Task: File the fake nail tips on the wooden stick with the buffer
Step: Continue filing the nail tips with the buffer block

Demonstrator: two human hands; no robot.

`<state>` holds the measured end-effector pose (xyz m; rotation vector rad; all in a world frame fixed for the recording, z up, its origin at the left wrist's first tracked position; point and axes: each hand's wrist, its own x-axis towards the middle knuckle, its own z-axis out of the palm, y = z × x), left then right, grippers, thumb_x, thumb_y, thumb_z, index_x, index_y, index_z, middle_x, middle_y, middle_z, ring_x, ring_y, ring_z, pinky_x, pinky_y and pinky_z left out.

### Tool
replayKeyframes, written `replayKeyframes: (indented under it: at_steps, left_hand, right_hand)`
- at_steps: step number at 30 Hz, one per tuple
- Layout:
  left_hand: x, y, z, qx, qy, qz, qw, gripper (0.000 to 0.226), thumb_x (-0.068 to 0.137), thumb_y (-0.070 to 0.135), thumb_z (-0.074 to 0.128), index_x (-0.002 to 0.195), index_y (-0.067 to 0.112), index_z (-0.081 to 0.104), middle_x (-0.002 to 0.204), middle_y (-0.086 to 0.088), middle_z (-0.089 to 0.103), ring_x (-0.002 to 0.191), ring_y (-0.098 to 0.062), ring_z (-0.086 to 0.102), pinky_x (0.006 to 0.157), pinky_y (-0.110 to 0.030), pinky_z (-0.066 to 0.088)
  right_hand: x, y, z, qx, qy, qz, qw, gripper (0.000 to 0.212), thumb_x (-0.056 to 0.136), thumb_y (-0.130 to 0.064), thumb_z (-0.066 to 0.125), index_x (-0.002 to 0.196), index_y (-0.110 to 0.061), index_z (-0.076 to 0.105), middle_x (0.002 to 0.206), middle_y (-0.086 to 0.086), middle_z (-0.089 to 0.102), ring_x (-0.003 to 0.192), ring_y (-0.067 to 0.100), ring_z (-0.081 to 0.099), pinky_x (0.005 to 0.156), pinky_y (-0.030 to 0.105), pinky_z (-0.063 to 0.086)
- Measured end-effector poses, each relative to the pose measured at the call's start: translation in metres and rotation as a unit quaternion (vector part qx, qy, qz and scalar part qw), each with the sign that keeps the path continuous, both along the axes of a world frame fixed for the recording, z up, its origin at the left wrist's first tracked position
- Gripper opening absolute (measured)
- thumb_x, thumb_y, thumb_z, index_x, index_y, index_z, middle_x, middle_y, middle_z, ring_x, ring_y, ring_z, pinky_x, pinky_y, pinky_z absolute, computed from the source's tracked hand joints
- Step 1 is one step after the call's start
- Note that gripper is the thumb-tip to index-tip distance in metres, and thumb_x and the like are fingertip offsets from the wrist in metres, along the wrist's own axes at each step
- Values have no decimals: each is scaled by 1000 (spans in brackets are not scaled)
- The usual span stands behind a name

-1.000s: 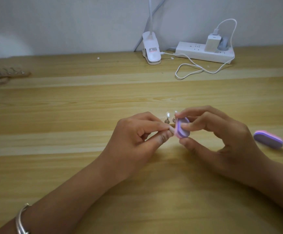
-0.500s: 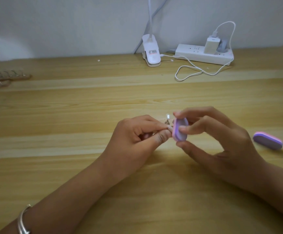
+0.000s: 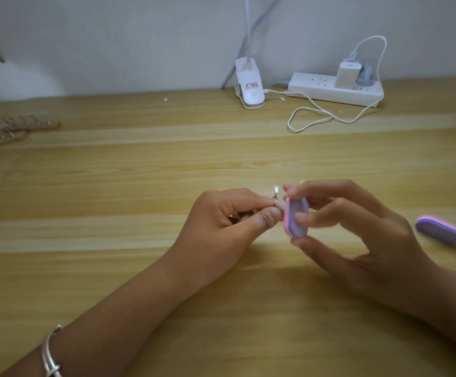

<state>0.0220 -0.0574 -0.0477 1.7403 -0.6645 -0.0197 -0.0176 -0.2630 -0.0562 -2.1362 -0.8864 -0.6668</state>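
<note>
My left hand (image 3: 229,221) pinches a wooden stick with clear fake nail tips; the stick is mostly hidden in my fingers, and a couple of clear tips (image 3: 275,192) stick up just beyond them. My right hand (image 3: 357,229) holds a small purple and pink oval buffer (image 3: 296,217) between thumb and fingers. The buffer stands on edge and its pink side lies against the tip at my left fingertips. Both hands hover over the middle of the wooden table (image 3: 139,186).
A second purple and pink buffer (image 3: 440,229) lies on the table to the right. More wooden sticks with nail tips (image 3: 11,130) lie at the far left. At the back stand a white clip lamp base (image 3: 250,87) and a power strip (image 3: 335,89) with charger and looped cable.
The buffer has slid slightly down and left along the nail tip between the earlier frames and now. My left hand holds the stick in nearly the same place.
</note>
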Motion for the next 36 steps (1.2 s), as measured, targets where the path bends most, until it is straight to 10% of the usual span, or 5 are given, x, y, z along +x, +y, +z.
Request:
replayKeyframes:
  at_steps: [11, 25, 36]
  left_hand:
    - [0, -2, -2, -26, 26, -32, 999, 17, 89, 4, 61, 98, 0, 75, 67, 22, 65, 59, 9, 54, 62, -3, 39]
    - [-1, -1, 0, -34, 47, -73, 996, 20, 95, -2, 52, 99, -10, 70, 61, 23, 60, 57, 11, 54, 59, 0, 38]
    - [-5, -3, 2, -28, 63, -83, 994, 24, 94, 14, 52, 87, 20, 74, 57, 9, 44, 53, -11, 33, 51, -20, 30]
  right_hand:
    - [-2, 4, 1, 1, -14, -7, 1000, 14, 90, -7, 65, 89, 7, 64, 122, 18, 60, 122, 25, 62, 95, 31, 53]
    - [-2, 3, 3, 38, -22, -33, 999, 17, 89, -9, 66, 90, 8, 63, 123, 14, 59, 122, 23, 62, 93, 37, 56]
    - [-4, 9, -1, 9, -29, 8, 1000, 13, 91, -3, 63, 86, 9, 65, 124, 9, 57, 130, 23, 58, 102, 34, 51]
